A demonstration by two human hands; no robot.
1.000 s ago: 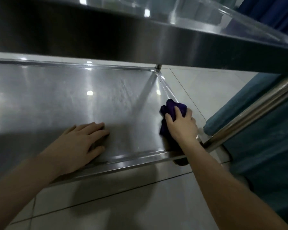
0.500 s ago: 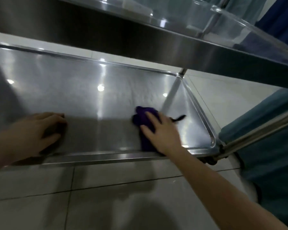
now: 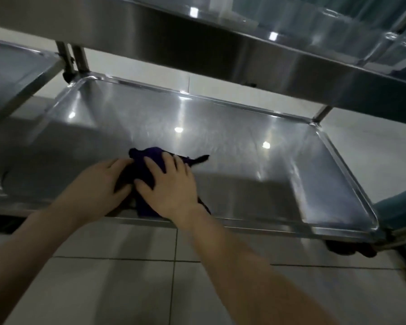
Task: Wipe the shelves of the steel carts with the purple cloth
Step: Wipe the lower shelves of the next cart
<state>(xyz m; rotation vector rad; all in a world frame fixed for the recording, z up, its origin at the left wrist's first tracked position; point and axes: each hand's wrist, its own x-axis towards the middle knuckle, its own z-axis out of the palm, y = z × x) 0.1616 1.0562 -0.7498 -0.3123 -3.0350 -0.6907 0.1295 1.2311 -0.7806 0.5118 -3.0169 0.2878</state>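
Purple cloth [image 3: 151,160] near the front edge of the lower shelf [image 3: 256,160]

The cloth lies bunched on the steel, left of the shelf's middle and close to the front rim [image 3: 267,225], with a dark tail trailing out to its right. The right hand [image 3: 171,187] lies flat on top of it, fingers straight and spread, pressing it down. The left hand [image 3: 99,187] is just beside it and touches the cloth's left side. Whether its fingers pinch the fabric cannot be told.

Bare steel runs wide to the right of the hands as far as the raised right rim [image 3: 352,174], and back to the far rim [image 3: 197,96]. The upper shelf [image 3: 220,52] hangs over the far half, carried on corner posts [image 3: 81,59]. At the left, a second cart's shelf [image 3: 14,73] stands just beside the posts. Under the front right corner sits a dark caster [image 3: 349,250] on the tiled floor [image 3: 127,285], and teal fabric [image 3: 399,207] is near that corner.
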